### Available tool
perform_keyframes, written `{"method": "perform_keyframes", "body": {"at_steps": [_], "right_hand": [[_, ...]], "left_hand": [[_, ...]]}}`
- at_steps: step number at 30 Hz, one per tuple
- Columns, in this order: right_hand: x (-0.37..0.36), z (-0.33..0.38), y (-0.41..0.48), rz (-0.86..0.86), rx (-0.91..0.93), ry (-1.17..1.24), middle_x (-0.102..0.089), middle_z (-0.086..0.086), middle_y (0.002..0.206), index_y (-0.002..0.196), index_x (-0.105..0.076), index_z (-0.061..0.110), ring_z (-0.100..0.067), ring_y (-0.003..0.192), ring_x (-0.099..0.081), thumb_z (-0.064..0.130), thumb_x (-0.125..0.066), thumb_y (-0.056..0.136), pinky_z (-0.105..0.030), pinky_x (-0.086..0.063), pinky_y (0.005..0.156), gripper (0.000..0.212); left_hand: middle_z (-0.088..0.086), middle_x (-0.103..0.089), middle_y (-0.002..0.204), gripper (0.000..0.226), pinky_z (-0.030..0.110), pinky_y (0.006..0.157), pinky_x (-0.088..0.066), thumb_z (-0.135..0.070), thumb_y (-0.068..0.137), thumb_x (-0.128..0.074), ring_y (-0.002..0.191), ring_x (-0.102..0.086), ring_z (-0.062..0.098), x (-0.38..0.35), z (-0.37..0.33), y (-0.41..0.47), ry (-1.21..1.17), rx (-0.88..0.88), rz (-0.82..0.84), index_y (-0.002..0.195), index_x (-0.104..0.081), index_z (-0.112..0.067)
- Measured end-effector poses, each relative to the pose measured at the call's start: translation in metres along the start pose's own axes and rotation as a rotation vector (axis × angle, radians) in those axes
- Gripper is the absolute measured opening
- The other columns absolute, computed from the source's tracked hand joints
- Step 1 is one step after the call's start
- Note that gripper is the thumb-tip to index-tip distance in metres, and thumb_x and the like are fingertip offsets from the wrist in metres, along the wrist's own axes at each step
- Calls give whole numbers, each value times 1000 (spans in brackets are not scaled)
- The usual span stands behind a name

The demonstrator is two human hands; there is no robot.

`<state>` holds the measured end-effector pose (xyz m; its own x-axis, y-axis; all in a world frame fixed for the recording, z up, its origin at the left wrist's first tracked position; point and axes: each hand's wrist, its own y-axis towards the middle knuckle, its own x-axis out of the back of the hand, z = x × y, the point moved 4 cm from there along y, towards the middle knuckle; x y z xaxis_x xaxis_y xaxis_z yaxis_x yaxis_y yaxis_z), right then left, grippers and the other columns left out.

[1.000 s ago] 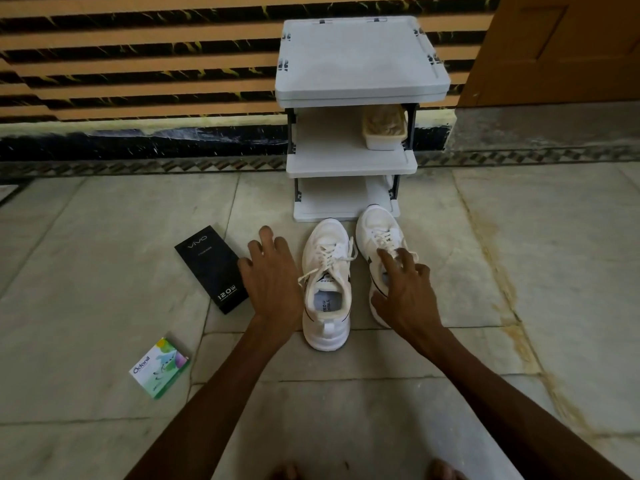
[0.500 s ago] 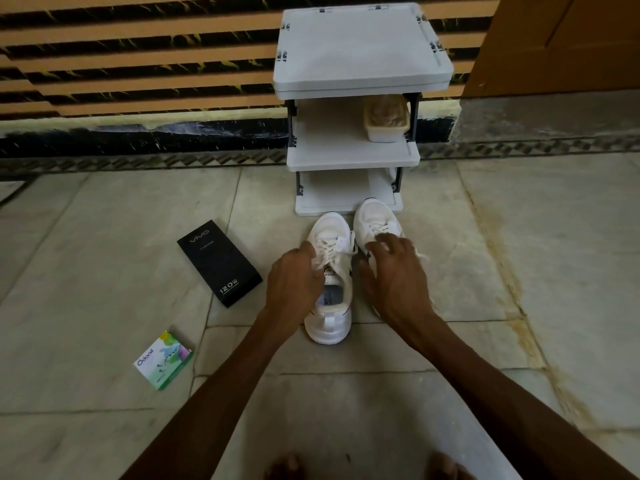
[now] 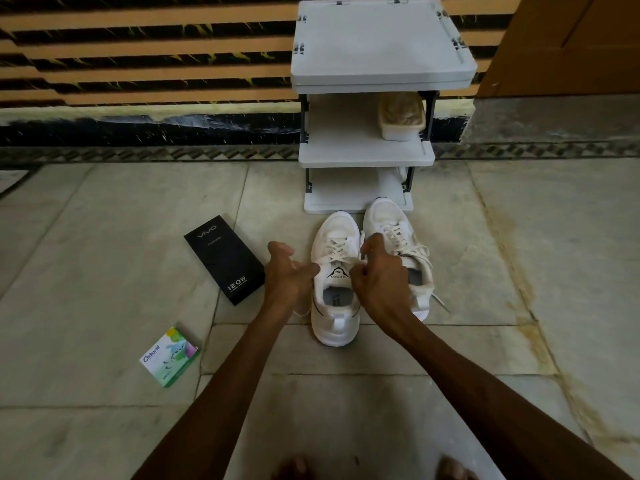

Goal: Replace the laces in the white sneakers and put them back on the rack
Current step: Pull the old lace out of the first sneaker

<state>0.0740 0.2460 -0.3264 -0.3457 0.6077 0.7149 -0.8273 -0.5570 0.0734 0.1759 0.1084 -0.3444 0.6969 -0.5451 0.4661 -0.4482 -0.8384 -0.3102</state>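
Two white sneakers stand side by side on the floor in front of the rack [image 3: 367, 157]. The left sneaker [image 3: 334, 306] has a black logo on its tongue and its cream lace [image 3: 337, 251] is pulled out sideways. My left hand [image 3: 289, 275] pinches one end of that lace at the shoe's left side, and a loop hangs below it. My right hand [image 3: 379, 275] grips the other end at the tongue's right. The right sneaker [image 3: 391, 223] lies partly behind my right hand, its lace ends trailing loose on the floor.
The white three-tier rack stands against a striped wall, with a small tub [image 3: 401, 119] on its middle shelf. A black phone box [image 3: 225, 259] and a green-and-white Odonil box [image 3: 169, 356] lie on the floor to the left. A brown door [image 3: 571, 43] is at the right.
Both hands went from hovering over the sneakers to the left sneaker's laces, took hold of the ends and pulled them apart. The view moved closer.
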Motion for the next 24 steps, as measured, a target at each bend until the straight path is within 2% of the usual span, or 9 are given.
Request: {"method": "perform_keyframes", "body": {"at_steps": [2, 4, 6, 12, 15, 17, 20, 22, 24], "right_hand": [[-3, 8, 1, 82, 74, -162, -60, -1, 94, 118, -47, 18, -17, 76, -59, 10, -62, 82, -24, -39, 56, 40], [-7, 16, 1, 219, 180, -311, -49, -2, 123, 125, -49, 25, -21, 106, -52, 17, -75, 71, -31, -40, 65, 60], [-9, 19, 2, 270, 255, -363, -42, -2, 130, 127, -52, 28, -24, 117, -44, 26, -81, 67, -33, -42, 70, 67], [-18, 22, 8, 287, 347, -415, -44, -8, 122, 111, -62, 17, -29, 104, -47, 26, -81, 69, -36, -47, 75, 47], [-11, 5, 10, 94, 99, -40, -49, -7, 97, 88, -56, 10, -23, 88, -49, 4, -66, 78, -32, -44, 72, 15], [-6, -7, 13, -34, -37, 7, -50, -6, 93, 77, -58, 6, -19, 86, -50, 1, -66, 76, -26, -40, 73, 9], [2, 0, 18, 59, -75, -79, -50, -11, 110, 92, -67, 10, -22, 95, -52, 16, -76, 74, -23, -40, 74, 21], [3, 15, 19, 173, 7, -266, -44, -8, 128, 111, -67, 20, -25, 111, -47, 28, -80, 73, -30, -46, 84, 41], [2, 30, 17, 163, 150, -437, -43, -3, 134, 115, -68, 26, -27, 119, -41, 37, -75, 79, -37, -48, 90, 38]], "left_hand": [[12, -62, 97, 52, 35, 69, -59, -14, 77, -77, 78, -66, 22, -1, 1, 0, -14, 8, 36, 111, -38, -19], [10, -63, 92, 51, 37, 72, -60, -13, 78, -77, 77, -67, 21, -2, 0, 2, 6, -38, 63, 110, -38, -21], [6, -63, 87, 51, 39, 75, -60, -13, 79, -76, 77, -68, 20, -2, -1, 3, 58, -82, 69, 109, -37, -24], [2, -61, 82, 50, 34, 74, -58, -13, 80, -75, 76, -65, 18, -2, -4, 0, 103, -124, 40, 109, -36, -23], [5, -62, 85, 52, 41, 76, -60, -13, 78, -77, 78, -66, 21, -1, -2, 2, 73, -66, 26, 109, -37, -22], [6, -63, 86, 52, 43, 74, -60, -13, 76, -77, 78, -67, 22, -1, -3, 2, 74, -62, 33, 108, -37, -23], [3, -63, 85, 52, 41, 71, -61, -13, 76, -77, 76, -68, 19, -1, -8, 0, 123, -95, 42, 106, -37, -25], [3, -63, 85, 51, 39, 71, -61, -13, 77, -77, 76, -67, 18, 0, -9, 0, 155, -103, 52, 107, -37, -25], [3, -63, 85, 49, 39, 73, -61, -13, 78, -76, 77, -66, 18, 1, -11, 0, 163, -106, 72, 107, -38, -25]]}}
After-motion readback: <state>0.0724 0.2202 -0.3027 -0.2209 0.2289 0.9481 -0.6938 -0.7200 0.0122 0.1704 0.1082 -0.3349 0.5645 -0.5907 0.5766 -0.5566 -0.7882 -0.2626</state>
